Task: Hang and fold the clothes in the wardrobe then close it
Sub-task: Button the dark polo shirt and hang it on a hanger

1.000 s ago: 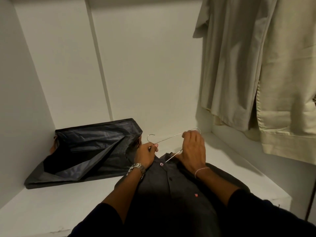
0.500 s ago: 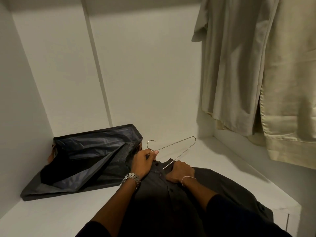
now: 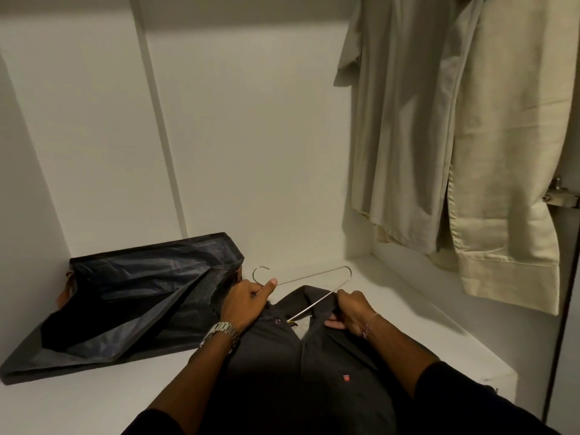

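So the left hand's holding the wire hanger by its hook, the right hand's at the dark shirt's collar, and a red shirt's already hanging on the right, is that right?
Not quite: the hanging garment on the right is beige, not red, as the head view shows. The rest stands: the left hand holds the wire hanger by its hook, and the right hand is at the dark shirt's collar.

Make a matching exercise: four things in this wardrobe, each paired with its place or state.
Things:
1. wire hanger
2. dark shirt
3. beige garments
4. dark fabric box

Places or states:
A. collapsed at the left on the shelf
B. hanging at the right
C. lying flat on the shelf, collar opened
D. one end inside a collar, hook free

Pairs: 1-D, 2-C, 3-B, 4-A
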